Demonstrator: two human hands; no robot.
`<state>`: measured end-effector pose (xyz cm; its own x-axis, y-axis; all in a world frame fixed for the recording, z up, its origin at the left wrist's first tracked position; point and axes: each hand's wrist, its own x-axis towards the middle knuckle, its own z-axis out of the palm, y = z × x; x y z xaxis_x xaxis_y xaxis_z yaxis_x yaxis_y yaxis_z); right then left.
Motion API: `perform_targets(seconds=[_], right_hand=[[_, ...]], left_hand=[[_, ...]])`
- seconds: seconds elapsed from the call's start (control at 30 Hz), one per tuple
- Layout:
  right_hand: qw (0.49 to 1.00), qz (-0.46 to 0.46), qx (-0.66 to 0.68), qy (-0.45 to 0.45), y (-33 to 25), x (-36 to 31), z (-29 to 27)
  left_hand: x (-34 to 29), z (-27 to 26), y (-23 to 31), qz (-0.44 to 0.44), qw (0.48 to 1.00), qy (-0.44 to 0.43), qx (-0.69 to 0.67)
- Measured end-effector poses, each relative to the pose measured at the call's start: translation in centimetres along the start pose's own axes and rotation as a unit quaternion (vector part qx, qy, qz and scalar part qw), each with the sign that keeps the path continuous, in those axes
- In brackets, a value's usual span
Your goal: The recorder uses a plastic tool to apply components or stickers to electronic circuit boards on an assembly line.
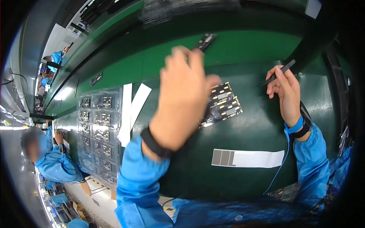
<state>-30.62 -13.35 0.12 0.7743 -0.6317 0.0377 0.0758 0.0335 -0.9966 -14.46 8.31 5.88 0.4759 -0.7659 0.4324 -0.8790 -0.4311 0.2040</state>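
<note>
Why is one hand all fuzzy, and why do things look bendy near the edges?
In the head view, the left hand looks motion-blurred, while the right hand, holding a black tool, looks sharper; also in the head view, the fisheye lens bends straight edges toward the dark rim, and pale glare shows on the green tabletop.

Strips (pixel 126 110) between tray (pixel 116 121) (left) and board (pixel 230 100)

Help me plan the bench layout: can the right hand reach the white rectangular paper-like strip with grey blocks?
Probably yes: only green tabletop appears between the right hand and the white strip, though that hand holds a slim black tool.
</note>
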Motion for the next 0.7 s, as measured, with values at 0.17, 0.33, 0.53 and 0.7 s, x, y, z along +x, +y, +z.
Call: perform_targets(seconds=[0.17,0.33,0.53,0.7], right_hand=[[0.999,0.009,-0.003,-0.030,-0.1,-0.2,0.5],[0.999,0.017,-0.008,-0.045,-0.1,-0.2,-0.3],[0.984,0.057,-0.048,-0.160,-2.8,-1.2,0.8],[0.955,0.100,-0.076,-0.268,-3.1,-3.4,1.2]], left_hand=[[-8.4,0.5,6.9,0.002,0.972,-0.220,-0.081],[-10.3,-0.8,10.2,0.016,0.966,-0.243,-0.088],[-13.5,0.8,11.8,0.104,0.942,-0.313,-0.062],[-12.4,1.6,12.2,0.100,0.955,-0.271,-0.072]])
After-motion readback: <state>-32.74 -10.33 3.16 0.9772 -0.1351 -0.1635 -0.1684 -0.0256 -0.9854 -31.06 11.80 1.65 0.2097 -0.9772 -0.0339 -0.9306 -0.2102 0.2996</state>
